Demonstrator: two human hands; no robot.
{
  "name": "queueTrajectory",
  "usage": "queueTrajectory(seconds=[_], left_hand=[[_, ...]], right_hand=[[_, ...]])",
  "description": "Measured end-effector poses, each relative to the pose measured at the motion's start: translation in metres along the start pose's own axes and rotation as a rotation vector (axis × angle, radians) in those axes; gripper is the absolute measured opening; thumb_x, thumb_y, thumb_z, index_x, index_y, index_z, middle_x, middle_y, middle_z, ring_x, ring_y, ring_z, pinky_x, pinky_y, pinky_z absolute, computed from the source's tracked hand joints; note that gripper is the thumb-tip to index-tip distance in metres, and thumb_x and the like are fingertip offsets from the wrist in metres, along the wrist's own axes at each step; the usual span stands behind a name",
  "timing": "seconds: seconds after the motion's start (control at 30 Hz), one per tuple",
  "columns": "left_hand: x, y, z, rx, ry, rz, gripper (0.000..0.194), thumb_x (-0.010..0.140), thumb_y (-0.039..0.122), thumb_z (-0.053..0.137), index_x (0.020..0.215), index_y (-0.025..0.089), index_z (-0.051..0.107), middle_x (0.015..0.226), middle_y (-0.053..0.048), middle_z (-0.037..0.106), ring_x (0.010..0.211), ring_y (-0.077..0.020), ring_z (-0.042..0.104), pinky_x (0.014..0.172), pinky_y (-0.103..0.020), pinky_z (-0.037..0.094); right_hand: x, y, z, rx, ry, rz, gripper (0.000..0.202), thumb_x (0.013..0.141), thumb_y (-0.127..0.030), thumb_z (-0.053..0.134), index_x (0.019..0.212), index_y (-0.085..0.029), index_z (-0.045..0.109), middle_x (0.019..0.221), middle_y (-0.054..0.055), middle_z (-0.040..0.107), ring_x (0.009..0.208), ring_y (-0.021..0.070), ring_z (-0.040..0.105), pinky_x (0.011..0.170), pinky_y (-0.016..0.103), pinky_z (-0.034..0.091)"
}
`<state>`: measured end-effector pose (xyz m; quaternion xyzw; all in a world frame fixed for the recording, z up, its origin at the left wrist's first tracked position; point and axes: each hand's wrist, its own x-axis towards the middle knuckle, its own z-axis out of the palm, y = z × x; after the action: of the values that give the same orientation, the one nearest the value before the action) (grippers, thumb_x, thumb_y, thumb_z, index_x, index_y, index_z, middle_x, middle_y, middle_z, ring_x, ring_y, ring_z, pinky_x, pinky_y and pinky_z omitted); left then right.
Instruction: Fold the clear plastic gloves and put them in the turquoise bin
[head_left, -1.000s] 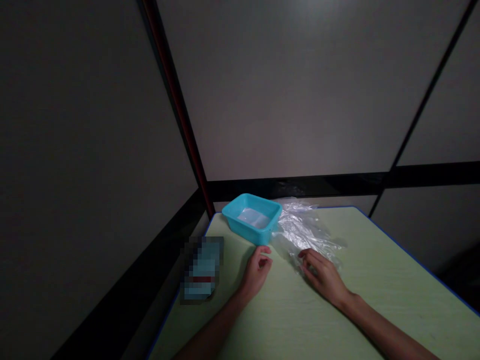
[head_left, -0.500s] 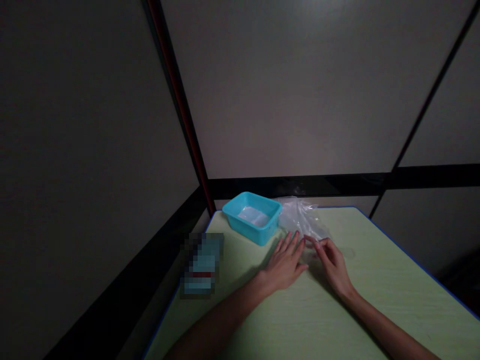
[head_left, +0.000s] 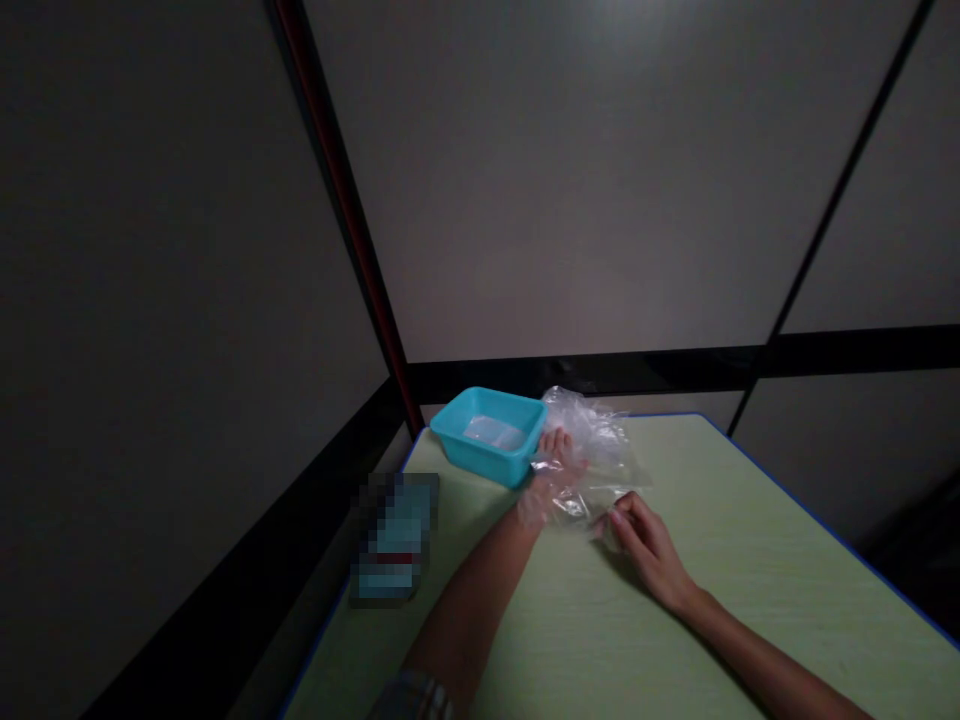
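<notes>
A crumpled clear plastic bag [head_left: 600, 445] lies at the far middle of the pale green table [head_left: 600, 640]. My left hand [head_left: 556, 465] reaches into or under the bag, seen through its film, with the fingers spread and pointing to the far side. The bag's near edge lies over my left wrist. My right hand [head_left: 646, 540] pinches the bag's near right edge between thumb and fingers. Just left of the bag stands a light blue plastic basket [head_left: 487, 465] with a whitish, flat piece inside.
A pixelated bluish, flat object [head_left: 394, 540] rests along the table's left edge. Pale wall panels with dark strips stand behind the table and on the left. The table has a blue edge.
My left hand has moved forward, and the bag's film now covers it. The bag has opened out and come nearer at its edge. My right hand has drawn slightly back with the bag's edge.
</notes>
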<state>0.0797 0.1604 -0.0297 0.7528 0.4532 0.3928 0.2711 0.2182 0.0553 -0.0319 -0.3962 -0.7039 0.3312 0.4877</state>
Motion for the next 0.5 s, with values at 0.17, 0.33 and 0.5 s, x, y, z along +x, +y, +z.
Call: queueTrajectory(seconds=[0.17,0.33,0.5], left_hand=[[0.002,-0.013,-0.004,0.116,-0.017,-0.009,0.047,0.072,0.020,0.063,0.116,0.013,0.047,0.133,-0.015,0.034,0.124,-0.0321,0.024,0.101,-0.049,0.016],[-0.022,-0.019,-0.020,0.065,-0.079,0.015,0.058,0.066,0.018,0.063,0.121,0.015,0.043,0.140,-0.012,0.023,0.130,-0.0281,0.009,0.104,-0.043,0.004],[-0.065,-0.016,-0.041,-0.105,-0.038,-0.033,0.050,0.066,0.021,0.063,0.114,0.013,0.050,0.138,-0.012,0.029,0.129,-0.0274,0.016,0.104,-0.036,0.013]], right_hand=[[0.000,-0.001,-0.005,-0.145,-0.223,-0.149,0.026,0.084,-0.042,0.041,0.073,-0.018,0.046,0.065,0.000,0.050,0.059,0.0126,0.046,0.054,0.024,0.037],[0.000,-0.010,-0.011,-0.279,-0.482,-0.248,0.036,0.079,-0.048,0.047,0.096,-0.017,0.053,0.075,0.003,0.057,0.060,0.0138,0.051,0.058,0.025,0.040],[0.001,-0.024,-0.009,-0.273,-0.676,-0.305,0.048,0.065,-0.049,0.064,0.102,-0.019,0.055,0.101,0.009,0.060,0.091,0.0221,0.055,0.080,0.032,0.040]])
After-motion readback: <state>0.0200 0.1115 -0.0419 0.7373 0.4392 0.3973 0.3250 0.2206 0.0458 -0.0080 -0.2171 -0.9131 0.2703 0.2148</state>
